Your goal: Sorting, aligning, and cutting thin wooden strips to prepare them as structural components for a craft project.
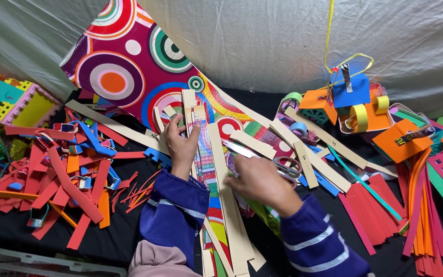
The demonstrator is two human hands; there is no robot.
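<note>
My left hand pinches the near end of a few cream paper strips that stand up against a big sheet of patterned paper with coloured circles. My right hand lies just right of it, fingers curled over the handles of a pair of scissors; the blades point left toward the strips. Long cream strips lie under and between both hands. Both sleeves are dark blue with pale stripes.
A heap of red, orange and blue foam strips lies to the left. Red and orange strips fan out at the right. Foam craft boxes and tape rolls sit at the back right, foam puzzle tiles at the far left.
</note>
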